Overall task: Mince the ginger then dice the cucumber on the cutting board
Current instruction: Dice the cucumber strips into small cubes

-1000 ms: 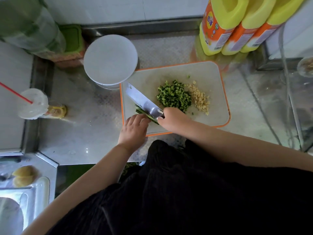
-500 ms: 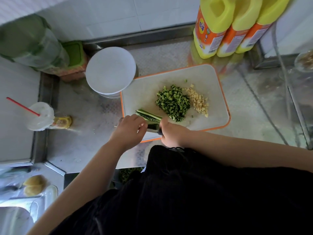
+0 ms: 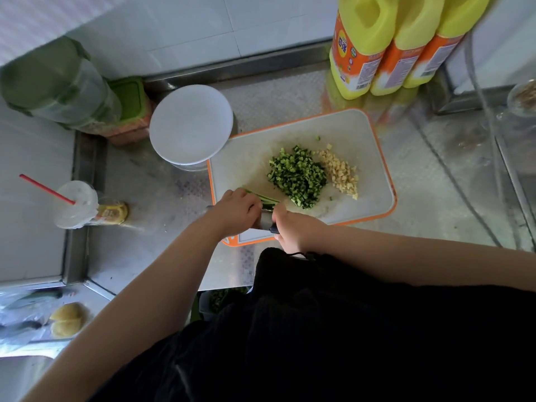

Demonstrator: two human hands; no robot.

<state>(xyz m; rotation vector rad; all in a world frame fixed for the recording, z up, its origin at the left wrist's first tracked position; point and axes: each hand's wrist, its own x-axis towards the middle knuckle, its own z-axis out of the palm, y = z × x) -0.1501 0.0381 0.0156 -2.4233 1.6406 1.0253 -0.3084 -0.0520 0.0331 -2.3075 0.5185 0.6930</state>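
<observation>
risk: the left hand (image 3: 236, 211) curls over the cucumber strips (image 3: 262, 197), fingertips just beside the knife (image 3: 265, 219); a slip on wet skin could nick them. right hand (image 3: 291, 227) is wrapped round the handle. on the smooth orange-rimmed cutting board (image 3: 362, 146) lie glossy diced cucumber (image 3: 298, 177) and pale, fibrous minced ginger (image 3: 339, 172), the two piles touching.

knife (image 3: 266, 217) lowered flat, blade seemingly under hands
</observation>
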